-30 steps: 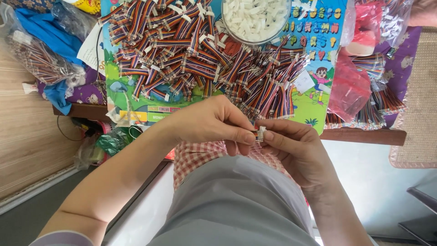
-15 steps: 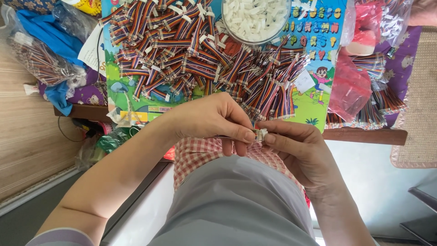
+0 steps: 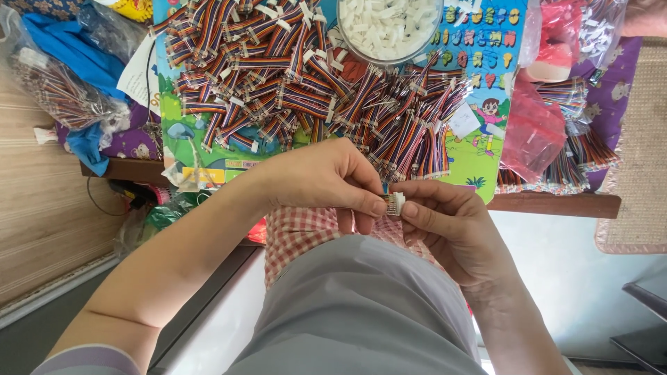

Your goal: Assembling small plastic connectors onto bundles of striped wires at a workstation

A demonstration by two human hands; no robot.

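A: What are the two hands doing in the middle of the frame?

B: The left hand [image 3: 326, 177] and the right hand [image 3: 445, 226] meet fingertip to fingertip. Both are curled tight, pinching one small white plug [image 3: 395, 203] between them. The plug sits just below the table edge [image 3: 556, 205], over the person's lap.

A: How do you do that bit well?

B: I think you hold the tiny plug still with one hand and press gently with the other. Keep it straight, not tipped. It is so small that the fingers hide most of it, so I cannot tell if wires are already in it.

A: What is all that stripy stuff in the upper part of the frame?

B: A big heap of wire bundles [image 3: 292, 76]. Each one is flat like a ribbon, with thin stripes of red, orange, blue and dark colours, and little white ends. They look bendy and smooth.

A: And the round thing at the top?

B: A clear bowl [image 3: 389, 28] full of small white plastic pieces. They look hard and shiny.

A: What is under the heap?

B: A bright picture mat [image 3: 479, 149] with cartoon drawings. At the upper right is a crinkly red plastic bag [image 3: 531, 132]. At the upper left is a soft blue cloth [image 3: 62, 48]. The lap has a red-and-white checked cloth [image 3: 299, 232] on it.
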